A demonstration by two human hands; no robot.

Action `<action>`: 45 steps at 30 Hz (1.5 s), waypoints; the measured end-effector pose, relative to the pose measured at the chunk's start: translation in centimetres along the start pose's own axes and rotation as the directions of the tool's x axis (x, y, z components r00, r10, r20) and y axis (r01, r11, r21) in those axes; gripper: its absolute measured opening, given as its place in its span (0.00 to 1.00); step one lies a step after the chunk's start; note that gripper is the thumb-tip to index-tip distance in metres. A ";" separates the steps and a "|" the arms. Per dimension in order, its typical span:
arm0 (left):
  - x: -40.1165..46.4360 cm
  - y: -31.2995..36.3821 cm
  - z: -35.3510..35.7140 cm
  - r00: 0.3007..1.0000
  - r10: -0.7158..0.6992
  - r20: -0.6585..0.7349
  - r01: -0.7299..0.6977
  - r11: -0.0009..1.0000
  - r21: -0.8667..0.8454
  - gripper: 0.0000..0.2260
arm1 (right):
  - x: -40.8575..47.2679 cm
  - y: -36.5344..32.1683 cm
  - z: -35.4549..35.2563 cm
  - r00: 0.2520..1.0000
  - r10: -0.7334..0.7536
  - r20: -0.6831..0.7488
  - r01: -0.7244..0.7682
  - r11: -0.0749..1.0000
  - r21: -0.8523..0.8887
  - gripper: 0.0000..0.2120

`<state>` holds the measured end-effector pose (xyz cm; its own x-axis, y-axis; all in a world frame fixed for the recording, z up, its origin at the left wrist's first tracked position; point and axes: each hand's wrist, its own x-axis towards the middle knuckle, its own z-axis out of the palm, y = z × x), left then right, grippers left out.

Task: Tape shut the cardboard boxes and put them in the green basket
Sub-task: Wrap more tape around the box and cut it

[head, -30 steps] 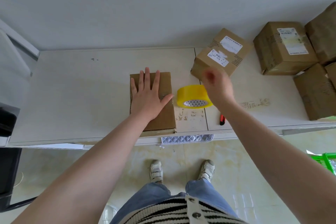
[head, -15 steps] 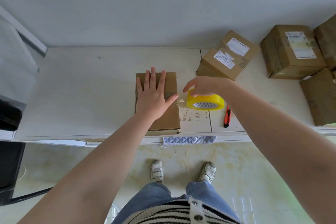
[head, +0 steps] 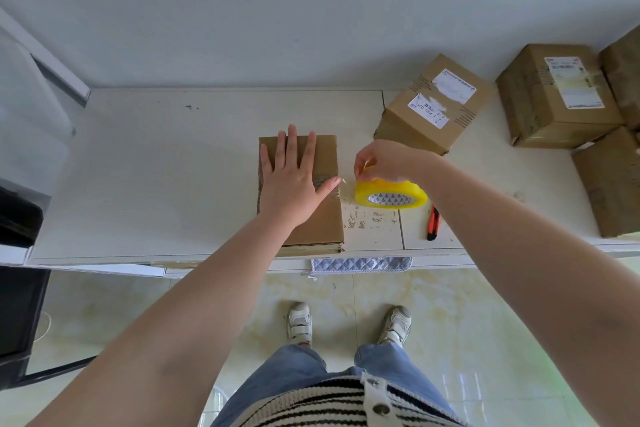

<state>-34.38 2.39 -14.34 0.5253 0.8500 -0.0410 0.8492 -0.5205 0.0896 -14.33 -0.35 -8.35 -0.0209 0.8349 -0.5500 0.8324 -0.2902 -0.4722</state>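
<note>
— Left hand (head: 294, 180) spread flat, fingers splayed, gripping nothing, pressing down on the flat cardboard box (head: 322, 218) near the front edge of the table (head: 156, 166). Why?

— Probably to pin the flaps shut and keep the box from sliding.

— Just right of it?

— Yellow tape roll (head: 389, 196) lying on the table beside the box; right hand (head: 384, 161) curled on top, fingertips pinched at the rim, seemingly picking at the loose end.

— Further right?

— Orange utility knife (head: 433, 222) within reach for cutting, then more boxes (head: 557, 97) waiting by the wall. Green basket out of view.
</note>
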 end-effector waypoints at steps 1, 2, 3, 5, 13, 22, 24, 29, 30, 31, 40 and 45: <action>0.0 0.0 0.0 1.000 0.001 0.003 -0.001 1.000 -0.002 0.41 | -0.2 0.1 0.0 1.000 0.009 -0.005 -0.008 1.000 0.020 0.06; 0.0 -0.1 0.0 1.000 0.000 0.008 0.000 1.000 -0.007 0.41 | -0.5 0.2 0.0 1.000 0.020 -0.004 -0.019 0.999 0.048 0.07; 0.0 -0.1 0.1 1.000 -0.001 0.012 0.001 1.000 -0.014 0.41 | -1.0 0.3 0.0 1.000 0.028 0.001 -0.028 0.997 0.079 0.07; 0.1 -0.1 0.0 1.000 -0.004 0.020 0.005 1.000 -0.025 0.40 | -2.1 0.8 0.1 0.999 0.042 0.011 -0.043 0.992 0.115 0.07; -0.3 0.7 -1.3 0.999 -0.012 0.051 0.009 0.998 0.060 0.35 | -8.3 3.3 0.9 0.944 0.214 -0.252 -0.029 0.813 0.582 0.05; -2.9 8.4 -6.9 1.000 0.003 0.002 -0.001 0.540 -0.842 0.16 | -11.0 0.8 3.8 0.816 0.379 -0.436 0.165 0.570 0.805 0.08; -2.9 9.1 -7.3 0.998 -0.061 0.026 0.054 0.509 -0.859 0.11 | -11.4 0.1 4.1 0.818 0.377 -0.434 0.195 0.528 0.827 0.07; -2.6 9.5 -7.9 0.990 -0.124 0.065 0.115 0.458 -0.882 0.05 | -11.6 -0.3 4.8 0.815 0.341 -0.468 0.242 0.533 0.811 0.14; -2.6 9.6 -7.9 0.988 -0.134 0.074 0.125 0.434 -0.892 0.05 | -11.6 -0.2 5.1 0.814 0.322 -0.483 0.255 0.549 0.796 0.15; -2.6 9.6 -8.0 0.986 -0.148 0.082 0.137 0.415 -0.900 0.05 | -11.7 -0.1 5.4 0.812 0.297 -0.503 0.274 0.566 0.777 0.16; -2.7 10.0 -9.3 0.981 -0.021 0.192 0.187 0.358 -0.915 0.06 | -11.7 0.8 6.7 0.763 0.321 -0.561 0.324 0.560 0.762 0.11; -2.3 9.6 -9.6 0.986 0.011 0.167 0.148 0.413 -0.899 0.09 | -12.0 1.0 6.2 0.810 0.357 -0.466 0.333 0.374 0.865 0.03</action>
<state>-27.95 -3.83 -3.87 0.5360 0.8187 -0.2057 0.3794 -0.0159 0.9251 -16.67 -13.60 -6.53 0.5381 0.7904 -0.2929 -0.1745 -0.2354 -0.9561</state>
